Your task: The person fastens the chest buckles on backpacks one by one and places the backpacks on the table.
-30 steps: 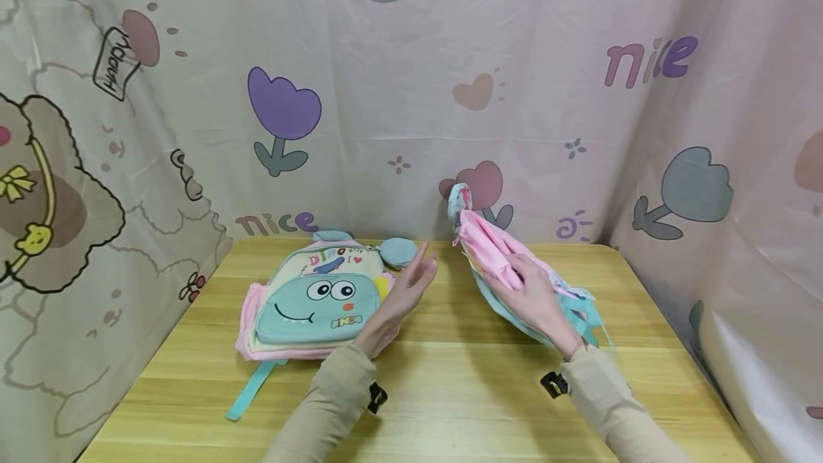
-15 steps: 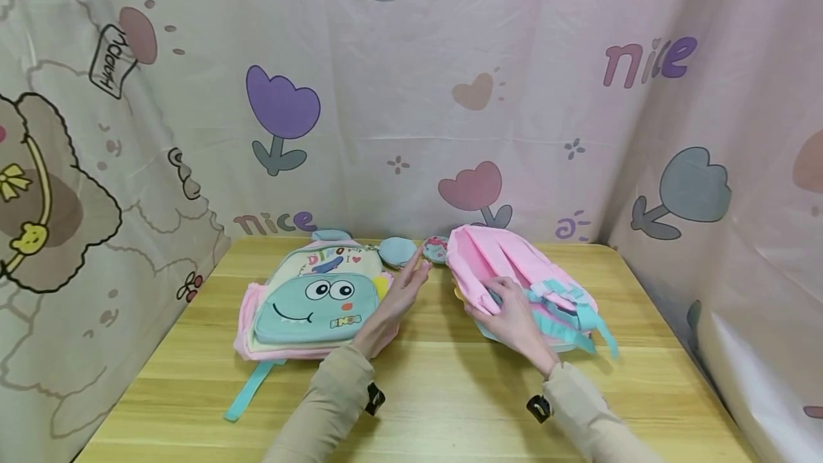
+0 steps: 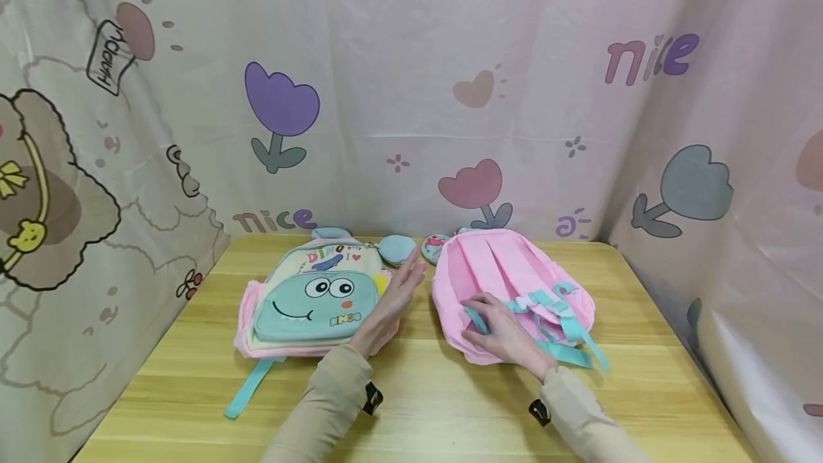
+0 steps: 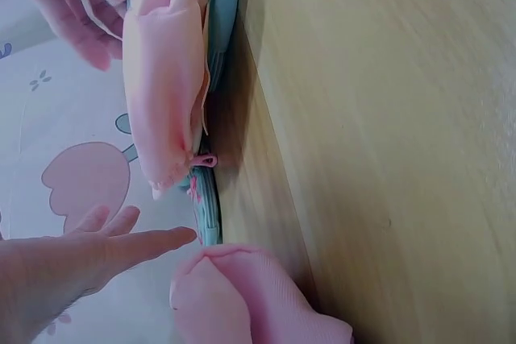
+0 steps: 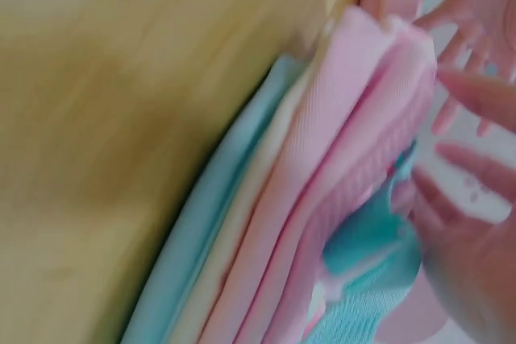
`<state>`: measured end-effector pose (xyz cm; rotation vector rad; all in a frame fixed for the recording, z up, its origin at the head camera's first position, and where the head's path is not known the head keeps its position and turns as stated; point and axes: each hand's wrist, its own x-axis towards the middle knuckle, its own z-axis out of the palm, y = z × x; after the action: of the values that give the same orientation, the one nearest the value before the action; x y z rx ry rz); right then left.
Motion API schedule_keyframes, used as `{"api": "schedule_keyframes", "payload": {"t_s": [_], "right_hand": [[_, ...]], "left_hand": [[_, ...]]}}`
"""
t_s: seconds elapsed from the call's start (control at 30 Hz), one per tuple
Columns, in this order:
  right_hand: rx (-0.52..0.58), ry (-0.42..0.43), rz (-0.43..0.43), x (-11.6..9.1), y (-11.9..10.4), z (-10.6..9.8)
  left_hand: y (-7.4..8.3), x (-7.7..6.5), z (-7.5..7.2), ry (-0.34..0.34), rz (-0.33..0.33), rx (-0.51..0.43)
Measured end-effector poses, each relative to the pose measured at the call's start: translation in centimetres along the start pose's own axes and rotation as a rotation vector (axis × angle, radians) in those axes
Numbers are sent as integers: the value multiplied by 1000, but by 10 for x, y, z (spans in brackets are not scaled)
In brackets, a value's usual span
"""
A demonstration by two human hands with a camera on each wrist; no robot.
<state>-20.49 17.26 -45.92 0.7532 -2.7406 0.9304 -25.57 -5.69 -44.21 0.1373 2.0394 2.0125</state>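
Note:
A dinosaur-faced child's backpack [image 3: 302, 316] lies front up on the left side of the table. My left hand [image 3: 388, 306] is held beside its right edge, fingers straight, holding nothing. To the right, a second backpack [image 3: 495, 256] lies with its pink back panel up and its turquoise straps [image 3: 559, 313] folded over the lower part. My right hand [image 3: 504, 334] is over this bag's lower left area, fingers loosely bent and spread from the thumb. In the right wrist view nothing shows gripped between fingers and thumb; whether the fingertips touch the strap is unclear.
Two small round pouches, one plain blue [image 3: 396, 250] and one patterned [image 3: 432, 249], lie between the bags' tops. A turquoise strap end [image 3: 251, 388] sticks out below the left bag. Printed curtains [image 3: 398, 91] stand behind and at both sides of the wooden table [image 3: 444, 420].
The right backpack has come down from a tilted position to lie flat, back panel up. My right hand has shifted left and loosened from it. The left hand has barely moved.

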Motion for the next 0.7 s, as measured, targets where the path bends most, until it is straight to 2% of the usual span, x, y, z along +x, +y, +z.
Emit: {"api": "schedule_keyframes", "payload": {"t_s": [0.1, 0.13, 0.3, 0.43, 0.57, 0.7], "right_hand": [[54, -46, -56, -2, 6, -7], [76, -39, -89, -2, 10, -8], [182, 16, -122, -6, 26, -20], [247, 50, -24, -10, 42, -36], [187, 121, 49, -14, 61, -50], [83, 183, 58, -18, 79, -58]], "left_hand": [[-1, 0, 0, -6, 12, 16], [-1, 0, 1, -6, 17, 21], [-4, 3, 2, -21, 42, 47], [-5, 4, 7, -45, 96, 90], [-6, 5, 16, -79, 156, 133], [-9, 4, 28, -121, 177, 141]]}}
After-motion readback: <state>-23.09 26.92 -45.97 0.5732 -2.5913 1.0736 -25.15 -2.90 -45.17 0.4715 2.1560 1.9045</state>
